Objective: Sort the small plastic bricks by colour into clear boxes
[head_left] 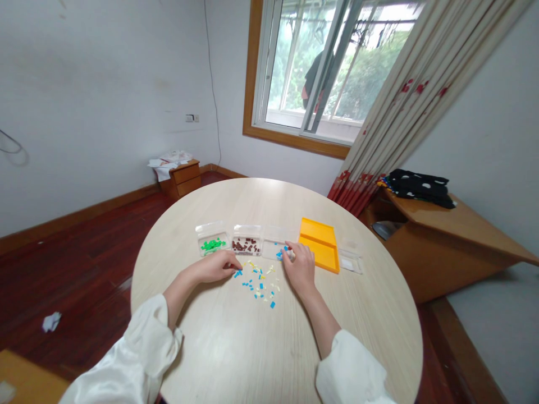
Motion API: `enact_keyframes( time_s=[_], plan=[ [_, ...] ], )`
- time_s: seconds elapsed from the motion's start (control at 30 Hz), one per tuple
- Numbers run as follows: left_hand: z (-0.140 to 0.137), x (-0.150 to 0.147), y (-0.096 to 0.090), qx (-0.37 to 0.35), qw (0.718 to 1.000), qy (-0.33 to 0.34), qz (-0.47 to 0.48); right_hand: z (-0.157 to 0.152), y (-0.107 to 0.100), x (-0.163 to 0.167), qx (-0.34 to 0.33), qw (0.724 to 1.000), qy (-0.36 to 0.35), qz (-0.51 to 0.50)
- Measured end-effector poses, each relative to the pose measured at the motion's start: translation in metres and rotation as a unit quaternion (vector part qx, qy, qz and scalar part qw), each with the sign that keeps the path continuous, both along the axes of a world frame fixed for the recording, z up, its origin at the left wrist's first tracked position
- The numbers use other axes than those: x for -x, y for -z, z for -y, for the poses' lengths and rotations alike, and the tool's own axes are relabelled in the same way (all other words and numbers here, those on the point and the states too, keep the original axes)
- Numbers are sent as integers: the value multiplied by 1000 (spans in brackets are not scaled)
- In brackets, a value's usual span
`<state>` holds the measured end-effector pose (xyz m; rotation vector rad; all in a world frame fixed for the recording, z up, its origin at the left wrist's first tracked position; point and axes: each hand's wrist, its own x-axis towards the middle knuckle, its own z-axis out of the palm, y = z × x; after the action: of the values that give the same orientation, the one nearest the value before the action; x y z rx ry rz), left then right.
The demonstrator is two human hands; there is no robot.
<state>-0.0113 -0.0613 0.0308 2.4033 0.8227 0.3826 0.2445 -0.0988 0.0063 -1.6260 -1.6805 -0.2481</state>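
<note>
"How is the left hand set?"

"Low on the table, thumb and fingers drawn narrowly together at a few blue pieces; I can't tell whether one is pinched there."

"And the right hand?"

"Curved over the near right part of a clear box, fingertips by the blue bits inside; whether it holds any, I can't tell."

"What lies between them?"

"A loose scatter of blue and pale yellow pieces, spreading from between both hands toward the person; just past the left hand, green pieces in one box; to the right of those, brown pieces in another."

"Beside the right hand?"

"A yellow case, just to its right; a small box farther right."
</note>
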Motion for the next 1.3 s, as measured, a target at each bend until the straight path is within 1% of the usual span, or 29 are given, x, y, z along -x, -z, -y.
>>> enact_keyframes(
  time_s=[0.17,0.3,0.5,0.67,0.73,0.87,1.0,1.17,1.3],
  plan=[
    [2,-2,-1,6,1000,2,3,0,0,4,5,1000,-16,-5],
    [3,-5,0,4,1000,-4,4,1,1,6,4,999,-46,-18],
    [5,-10,2,-7,1000,-20,8,5,-1,20,4,990,-140,-34],
    [7,-14,1,-33,997,-64,34,14,-4,38,37,974,-225,-11],
    [8,-15,1,-39,995,-78,50,16,-5,43,49,967,-249,-1],
    [9,-17,2,-39,991,-89,90,18,-7,47,63,963,-260,11],
    [10,-19,4,-39,988,-89,122,18,-8,46,56,963,-265,11],
    [13,-23,4,-33,988,-79,132,18,-8,46,47,962,-270,19],
    [12,-24,6,-35,989,-77,122,17,-7,47,40,962,-268,18]
  ],
)
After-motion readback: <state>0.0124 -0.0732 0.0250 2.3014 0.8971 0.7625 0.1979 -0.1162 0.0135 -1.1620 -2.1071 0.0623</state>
